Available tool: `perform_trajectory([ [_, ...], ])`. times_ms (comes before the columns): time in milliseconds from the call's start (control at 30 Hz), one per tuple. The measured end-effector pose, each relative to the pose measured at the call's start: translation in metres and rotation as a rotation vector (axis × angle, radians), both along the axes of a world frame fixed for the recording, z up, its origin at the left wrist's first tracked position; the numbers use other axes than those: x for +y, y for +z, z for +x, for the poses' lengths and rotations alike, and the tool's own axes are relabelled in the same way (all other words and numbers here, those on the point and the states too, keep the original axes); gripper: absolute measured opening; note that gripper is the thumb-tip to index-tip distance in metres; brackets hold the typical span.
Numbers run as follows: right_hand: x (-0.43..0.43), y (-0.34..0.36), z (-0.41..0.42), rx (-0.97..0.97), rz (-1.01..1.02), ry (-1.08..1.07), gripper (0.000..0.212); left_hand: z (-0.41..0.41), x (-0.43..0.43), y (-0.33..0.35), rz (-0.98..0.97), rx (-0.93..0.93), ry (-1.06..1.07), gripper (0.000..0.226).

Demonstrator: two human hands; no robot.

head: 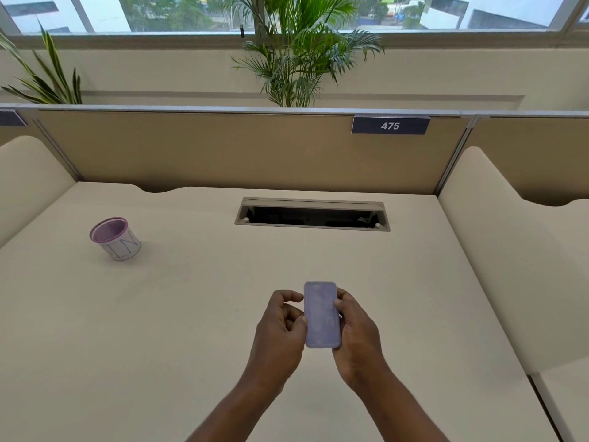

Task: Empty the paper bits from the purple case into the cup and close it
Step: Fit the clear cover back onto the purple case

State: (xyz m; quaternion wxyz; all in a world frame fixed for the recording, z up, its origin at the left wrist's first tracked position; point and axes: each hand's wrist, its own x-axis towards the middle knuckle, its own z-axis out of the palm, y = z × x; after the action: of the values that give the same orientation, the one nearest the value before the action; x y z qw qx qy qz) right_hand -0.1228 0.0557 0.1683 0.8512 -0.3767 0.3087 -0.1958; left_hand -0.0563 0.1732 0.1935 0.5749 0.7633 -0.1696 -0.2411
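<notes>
A flat purple case [321,314] with rounded corners is held above the middle of the desk, its lid shut and its long side pointing away from me. My right hand [357,333] grips its right edge. My left hand [280,327] touches its left edge with thumb and curled fingers. No paper bits show. The cup [114,238], a purple mesh pot wrapped in white paper, stands upright far to the left on the desk, well apart from both hands.
The beige desk [159,330] has an open cable slot [312,215] at the back centre. Partition panels close off the back and both sides. Plants stand behind the back panel.
</notes>
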Motion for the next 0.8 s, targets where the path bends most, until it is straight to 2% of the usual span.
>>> perform_trajectory([
  [200,-0.010,0.002,0.001,0.018,-0.007,-0.052,0.034,0.002,0.000,-0.002,0.058,-0.035,-0.117,0.047],
  [300,-0.015,0.002,0.000,0.008,0.026,-0.062,0.034,0.003,-0.001,-0.003,0.067,0.016,-0.194,0.058],
  [467,-0.020,0.001,0.000,-0.012,0.056,-0.044,0.030,0.005,-0.007,-0.005,0.022,0.097,-0.254,0.059],
  [600,-0.020,0.002,-0.002,0.009,0.057,-0.039,0.027,0.004,-0.012,-0.007,-0.064,0.222,-0.214,0.062],
  [667,-0.023,0.003,-0.002,0.087,-0.051,-0.033,0.026,0.003,-0.014,-0.009,-0.070,0.217,-0.185,0.055],
  [800,-0.038,0.008,-0.010,0.266,-0.417,0.014,0.024,0.012,-0.014,-0.009,-0.141,0.236,-0.068,0.032],
])
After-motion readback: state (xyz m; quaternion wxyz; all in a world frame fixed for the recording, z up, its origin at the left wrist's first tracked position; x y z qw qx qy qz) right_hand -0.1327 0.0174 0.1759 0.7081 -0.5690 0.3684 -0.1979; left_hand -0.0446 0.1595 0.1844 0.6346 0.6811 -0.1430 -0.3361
